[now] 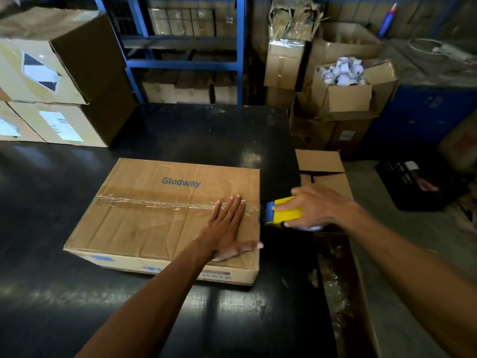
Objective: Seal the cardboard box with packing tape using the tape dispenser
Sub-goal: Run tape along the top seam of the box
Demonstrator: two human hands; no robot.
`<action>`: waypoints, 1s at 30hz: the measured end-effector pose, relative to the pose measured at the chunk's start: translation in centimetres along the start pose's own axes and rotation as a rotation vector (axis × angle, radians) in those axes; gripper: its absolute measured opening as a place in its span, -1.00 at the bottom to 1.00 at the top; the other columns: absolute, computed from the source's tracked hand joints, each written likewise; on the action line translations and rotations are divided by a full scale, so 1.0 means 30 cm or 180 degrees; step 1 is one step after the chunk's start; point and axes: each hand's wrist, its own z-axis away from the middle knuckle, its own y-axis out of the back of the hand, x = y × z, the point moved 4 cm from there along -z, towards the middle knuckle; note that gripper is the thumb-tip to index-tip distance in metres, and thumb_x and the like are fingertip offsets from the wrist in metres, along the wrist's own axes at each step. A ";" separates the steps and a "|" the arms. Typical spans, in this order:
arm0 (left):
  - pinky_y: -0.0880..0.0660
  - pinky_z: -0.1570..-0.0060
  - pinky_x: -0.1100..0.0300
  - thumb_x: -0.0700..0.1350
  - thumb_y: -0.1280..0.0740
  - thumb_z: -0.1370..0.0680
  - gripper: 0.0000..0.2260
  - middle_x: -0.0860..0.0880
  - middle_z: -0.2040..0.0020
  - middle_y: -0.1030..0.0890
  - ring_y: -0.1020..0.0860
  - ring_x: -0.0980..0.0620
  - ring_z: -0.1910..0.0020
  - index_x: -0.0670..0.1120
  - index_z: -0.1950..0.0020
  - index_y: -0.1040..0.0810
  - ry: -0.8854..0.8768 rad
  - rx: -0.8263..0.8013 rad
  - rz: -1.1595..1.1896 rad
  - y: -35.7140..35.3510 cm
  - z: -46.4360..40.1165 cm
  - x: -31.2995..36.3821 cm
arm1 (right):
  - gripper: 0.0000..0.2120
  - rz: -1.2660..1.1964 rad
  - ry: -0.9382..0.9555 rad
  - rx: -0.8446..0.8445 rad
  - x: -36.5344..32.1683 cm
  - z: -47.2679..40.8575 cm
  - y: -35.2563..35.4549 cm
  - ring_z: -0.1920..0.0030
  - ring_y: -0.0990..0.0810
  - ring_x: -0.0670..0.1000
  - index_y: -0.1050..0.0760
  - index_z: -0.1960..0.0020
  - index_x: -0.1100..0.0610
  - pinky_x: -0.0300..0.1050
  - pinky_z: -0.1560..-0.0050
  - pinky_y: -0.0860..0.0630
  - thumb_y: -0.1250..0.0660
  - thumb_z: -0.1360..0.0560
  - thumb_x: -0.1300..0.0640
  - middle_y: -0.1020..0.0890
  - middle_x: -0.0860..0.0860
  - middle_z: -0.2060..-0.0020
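A flat cardboard box [144,223] printed "Glodway" lies on the black table [64,293]. A strip of clear packing tape [154,202] runs along its centre seam from left to right. My left hand [227,228] lies flat, fingers spread, on the box top near its right end, partly over the tape. My right hand [312,208] grips a yellow and blue tape dispenser [284,211] just past the box's right edge, at the end of the taped seam. The tape roll is mostly hidden under that hand.
Stacked cartons [51,81] stand at the table's back left. Blue shelving [180,47] is behind. Right of the table are open cartons, one holding white rolls [343,73], a low open box [322,171], a black crate [413,184] and a long carton of scraps [340,293].
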 end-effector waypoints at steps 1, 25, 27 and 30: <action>0.24 -0.56 -0.12 0.64 0.12 -0.36 0.11 -0.08 -0.62 0.29 0.34 0.01 -0.58 -0.12 -0.62 0.24 0.0008 -0.0017 -0.0003 0.000 -0.002 0.000 | -0.48 -0.0014 0.0023 0.0007 -0.023 -0.013 -0.013 0.15 -0.39 -0.04 -0.31 -0.41 -0.33 -0.07 0.21 -0.37 -0.16 -0.47 -0.40 -0.38 -0.05 0.06; 0.21 -0.53 -0.22 0.35 -0.15 -0.55 -0.07 -0.38 -0.58 0.20 0.23 -0.37 -0.56 -0.26 -0.61 0.16 0.0833 -0.0112 0.0260 0.026 -0.042 0.056 | -0.48 -0.1538 -0.1282 0.1414 -0.030 0.114 -0.027 -0.04 -0.57 0.11 -0.40 -0.36 -0.33 -0.08 0.07 -0.41 -0.38 -0.42 -0.27 -0.57 0.05 -0.04; 0.21 -0.53 -0.17 0.29 -0.25 -0.56 -0.07 -0.35 -0.59 0.21 0.23 -0.36 -0.57 -0.23 -0.62 0.17 0.0362 -0.0262 0.0087 0.020 0.015 0.025 | -0.50 -0.2028 -0.1392 0.1779 -0.055 0.118 0.021 0.05 -0.58 0.07 -0.47 -0.32 -0.30 -0.10 0.12 -0.40 -0.43 -0.39 -0.22 -0.59 0.03 0.10; 0.16 -0.52 -0.18 0.28 -0.32 -0.53 -0.05 -0.23 -0.63 0.18 0.21 -0.27 -0.59 -0.15 -0.63 0.16 -0.0356 -0.0384 -0.0091 0.005 0.117 -0.018 | -0.49 -0.2472 -0.1366 0.1965 -0.130 0.102 0.066 0.12 -0.57 0.00 -0.48 -0.32 -0.29 -0.14 0.17 -0.39 -0.45 -0.38 -0.20 -0.58 0.02 0.17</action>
